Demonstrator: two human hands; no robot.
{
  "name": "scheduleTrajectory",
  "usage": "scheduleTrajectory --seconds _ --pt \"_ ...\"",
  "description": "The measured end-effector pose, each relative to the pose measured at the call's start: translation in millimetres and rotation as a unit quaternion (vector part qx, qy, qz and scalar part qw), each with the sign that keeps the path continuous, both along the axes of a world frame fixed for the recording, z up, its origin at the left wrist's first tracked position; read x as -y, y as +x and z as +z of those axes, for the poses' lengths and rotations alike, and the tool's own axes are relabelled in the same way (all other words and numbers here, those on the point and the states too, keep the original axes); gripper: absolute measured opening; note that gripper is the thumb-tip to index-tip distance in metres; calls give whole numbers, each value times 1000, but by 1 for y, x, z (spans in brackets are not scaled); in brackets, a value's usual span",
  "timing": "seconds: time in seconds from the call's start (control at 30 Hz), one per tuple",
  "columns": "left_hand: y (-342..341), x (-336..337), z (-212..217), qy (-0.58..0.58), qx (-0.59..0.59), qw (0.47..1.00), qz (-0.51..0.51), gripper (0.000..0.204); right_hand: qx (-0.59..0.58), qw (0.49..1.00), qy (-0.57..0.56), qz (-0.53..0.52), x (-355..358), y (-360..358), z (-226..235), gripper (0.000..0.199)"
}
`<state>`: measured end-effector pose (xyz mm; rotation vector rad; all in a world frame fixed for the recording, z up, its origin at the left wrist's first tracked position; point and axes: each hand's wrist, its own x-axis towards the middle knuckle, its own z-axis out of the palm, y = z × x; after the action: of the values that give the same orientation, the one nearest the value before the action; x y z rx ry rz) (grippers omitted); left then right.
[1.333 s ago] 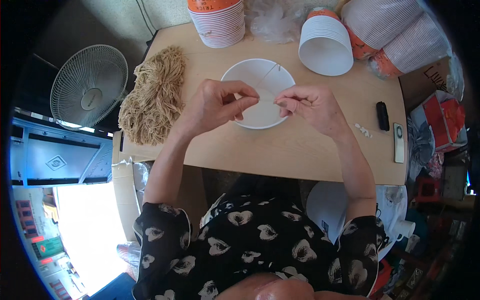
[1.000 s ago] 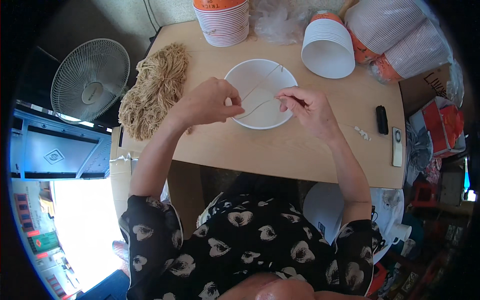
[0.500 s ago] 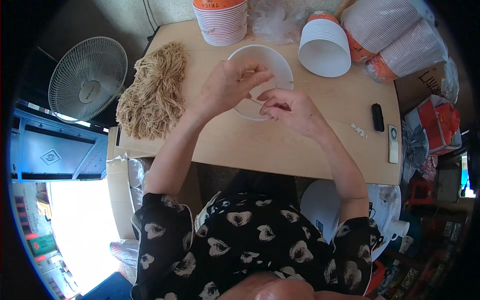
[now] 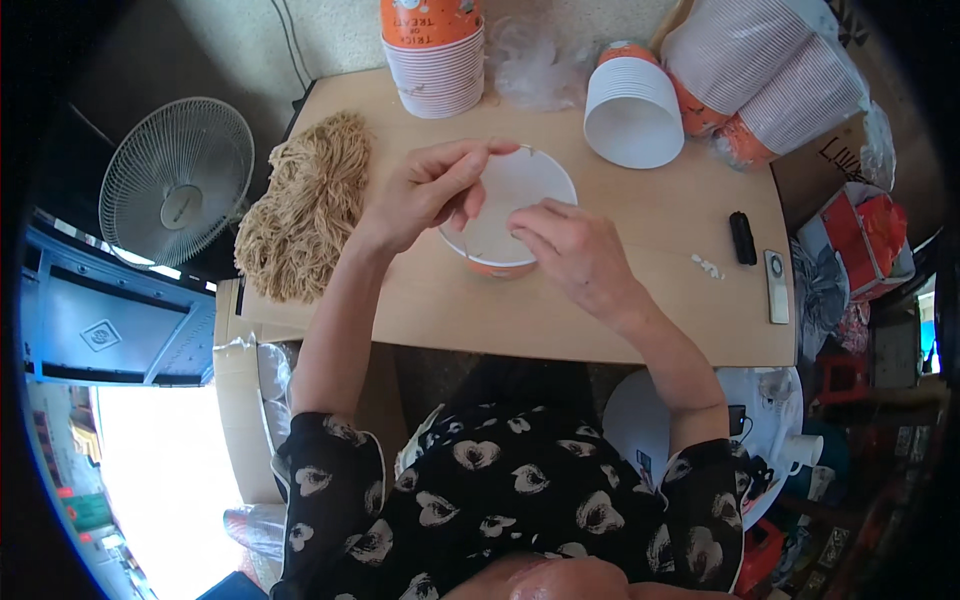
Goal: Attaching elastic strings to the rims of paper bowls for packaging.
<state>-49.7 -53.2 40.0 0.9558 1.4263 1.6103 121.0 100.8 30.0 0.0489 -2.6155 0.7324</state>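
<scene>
A paper bucket (image 4: pixel 520 185), white inside and orange outside, stands on the table in front of me with its mouth up. Short bits of tan cord show at its far rim and its near-left rim. My left hand (image 4: pixel 425 195) is over the left side of the bucket, thumb and forefinger closed near the far rim. Over the right side, my right hand (image 4: pixel 580 250) has its fingertips pinched together above the opening. Whatever either pinch holds is too small to make out.
A heap of tan cords (image 4: pixel 310 210) lies at the left, beside a fan (image 4: pixel 180 200). Stacked buckets (image 4: pixel 435 75), a tipped stack (image 4: pixel 632 120) and bagged stacks (image 4: pixel 760 70) line the back. A black object (image 4: pixel 742 238), a remote (image 4: pixel 776 287) and white bits (image 4: pixel 707 266) lie right.
My hands have drawn apart from close together over the bucket. The right has moved lower. The bucket now tilts or sits so its orange near side shows; the whole view has shifted slightly.
</scene>
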Motion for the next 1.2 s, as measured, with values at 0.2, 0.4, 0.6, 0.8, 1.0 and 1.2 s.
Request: scheduleTrajectory --seconds 0.2,0.4,0.6,0.8,1.0,1.2 --pt "1 2 3 47 -184 982 -22 41 -48 996 -69 27 0 -15 -8 10" --pt "6 15 24 -47 -183 982 12 26 19 996 -88 4 6 -13 -5 10" --pt "17 23 27 -42 -100 994 16 30 1 999 -33 1 13 -13 -4 10" --pt "14 22 -7 64 -132 988 48 32 22 995 -99 11 19 -15 -8 16" --pt "9 25 -19 0 -109 993 54 25 30 995 -98 11 20 -15 -13 14" --pt "29 18 -26 -22 -129 983 125 25 -59 996 -61 -8 21 -15 -17 9"
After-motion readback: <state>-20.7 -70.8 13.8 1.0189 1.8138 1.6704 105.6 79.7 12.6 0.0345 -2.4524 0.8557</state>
